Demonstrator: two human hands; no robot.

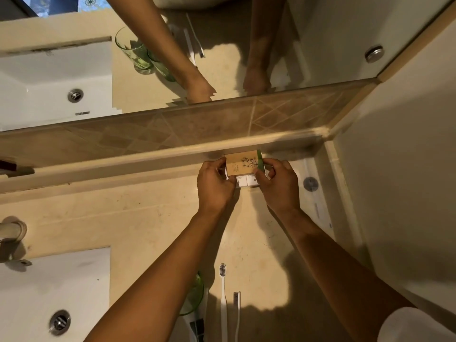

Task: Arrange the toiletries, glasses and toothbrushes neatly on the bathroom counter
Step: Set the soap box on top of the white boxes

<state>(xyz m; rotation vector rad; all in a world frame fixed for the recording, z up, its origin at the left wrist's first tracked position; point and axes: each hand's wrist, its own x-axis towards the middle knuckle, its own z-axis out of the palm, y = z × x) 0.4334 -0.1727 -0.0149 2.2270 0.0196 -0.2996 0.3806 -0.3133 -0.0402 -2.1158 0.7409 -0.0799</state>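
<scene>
Both my hands grip a small brown toiletry box [240,162] with a plant drawing and a green edge, at the back of the beige counter [148,218] against the ledge. My left hand [214,185] holds its left side, my right hand [277,183] its right side. The brown box sits on top of white boxes [248,181]. Two white toothbrushes [223,299] [237,314] lie side by side near the front of the counter. A green glass [195,296] stands partly hidden behind my left forearm. A white sachet strip [317,201] lies along the right wall.
A white sink [54,287] with a metal drain [59,322] fills the lower left, its tap [11,233] at the left edge. The mirror [222,58] above the tiled ledge [172,134] reflects glasses, toothbrushes and my arms. A wall bounds the right side.
</scene>
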